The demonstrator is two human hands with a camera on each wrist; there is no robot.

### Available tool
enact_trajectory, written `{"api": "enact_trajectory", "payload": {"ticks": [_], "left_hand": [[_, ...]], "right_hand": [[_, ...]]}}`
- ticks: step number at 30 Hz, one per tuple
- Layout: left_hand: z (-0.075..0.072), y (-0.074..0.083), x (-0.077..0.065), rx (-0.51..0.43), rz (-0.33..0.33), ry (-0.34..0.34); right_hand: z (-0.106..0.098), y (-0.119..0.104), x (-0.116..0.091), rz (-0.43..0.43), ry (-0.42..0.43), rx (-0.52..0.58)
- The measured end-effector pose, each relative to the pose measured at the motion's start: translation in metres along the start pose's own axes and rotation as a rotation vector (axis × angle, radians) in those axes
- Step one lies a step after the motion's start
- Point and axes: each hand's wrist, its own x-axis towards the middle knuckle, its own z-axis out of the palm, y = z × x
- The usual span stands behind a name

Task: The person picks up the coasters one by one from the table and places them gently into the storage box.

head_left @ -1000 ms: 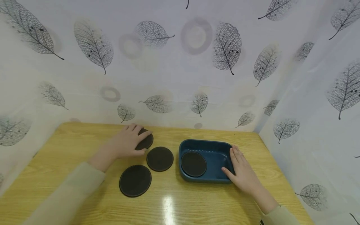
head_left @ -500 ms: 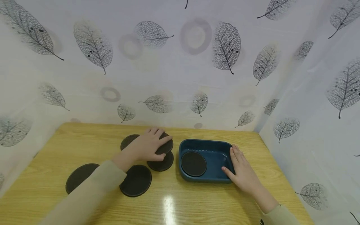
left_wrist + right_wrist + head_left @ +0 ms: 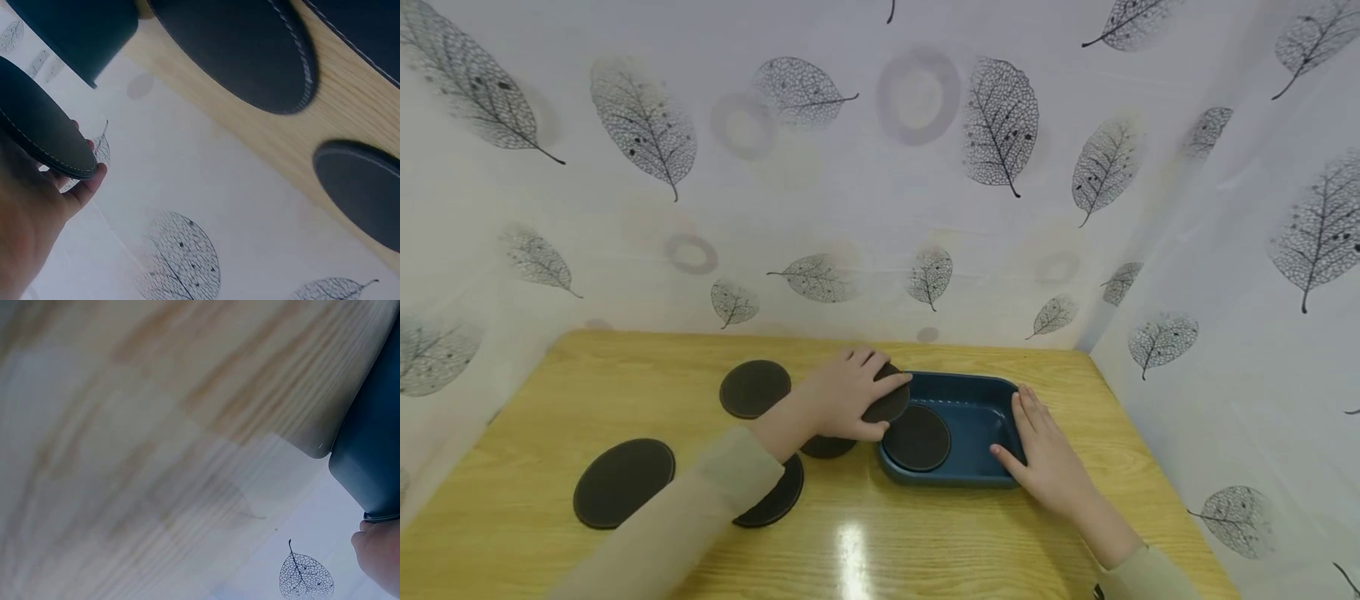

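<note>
My left hand (image 3: 838, 396) grips a round black coaster (image 3: 887, 398) by its edge, tilted above the left rim of a blue rectangular box (image 3: 973, 429). In the left wrist view, the thumb and fingertips pinch this coaster (image 3: 47, 128), which has pale stitching round its edge. Another black coaster (image 3: 916, 439) lies flat in the left part of the box. My right hand (image 3: 1048, 458) rests on the box's right rim with its fingers straight and its thumb over the inside. The right wrist view shows only a bit of that hand (image 3: 380, 553) at the rim.
More black coasters lie on the wooden table (image 3: 880, 542): one at the back (image 3: 755, 389), one at the left (image 3: 625, 483), and two partly hidden by the left arm (image 3: 829, 447). A leaf-printed cloth (image 3: 865, 192) hangs behind and on the right.
My left hand has lifted a coaster from the back of the table and carried it right, to the box's left rim. The right hand and the box have stayed in place.
</note>
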Motion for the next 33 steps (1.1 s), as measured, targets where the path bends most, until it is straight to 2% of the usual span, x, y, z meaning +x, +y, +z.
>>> {"api": "enact_trajectory", "payload": {"ticks": [5, 13, 22, 28, 33], "left_hand": [[0.001, 0.015, 0.015, 0.008, 0.025, -0.030], [0.008, 0.037, 0.036, 0.074, 0.074, -0.030], [0.020, 0.052, 0.053, 0.104, 0.096, -0.056], [0.026, 0.057, 0.060, 0.126, 0.072, -0.122], [0.030, 0.060, 0.063, 0.177, 0.045, -0.167]], "right_hand": [[-0.001, -0.001, 0.001, -0.010, 0.019, -0.015], [-0.003, -0.001, 0.002, -0.014, 0.025, -0.024], [0.000, 0.000, 0.001, -0.019, 0.029, -0.012], [-0.001, -0.001, 0.001, -0.023, 0.038, -0.006], [-0.001, -0.001, 0.002, -0.010, 0.013, -0.002]]}}
